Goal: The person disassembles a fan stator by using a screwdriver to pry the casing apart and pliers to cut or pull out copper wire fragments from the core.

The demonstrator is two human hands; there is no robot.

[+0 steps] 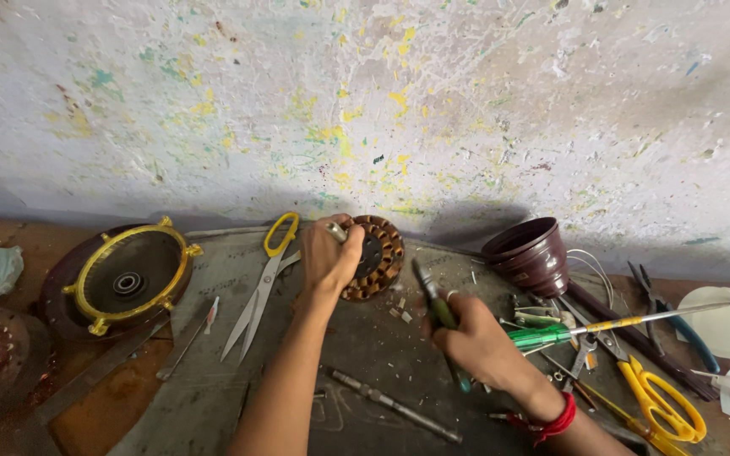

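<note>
The left hand [328,256] is closed around the copper-wound motor coil [375,256], upright at twelve o'clock on the bench [213,371]; the right hand [476,342], at five o'clock from it, grips green-handled pliers [438,308] tightly.

Both bare forearms reach up from the bottom edge of the head view. The left hand [328,253] is stretched farthest forward, its arm nearly straight, back of the hand toward the camera, fingers curled closed in a grip at the top. The right hand [471,339] sits nearer and lower, wrist bent inward, fingers wrapped shut in a fist-like hold, knuckles up. A red thread band [555,422] circles the right wrist. The hands are apart, not touching.
</note>
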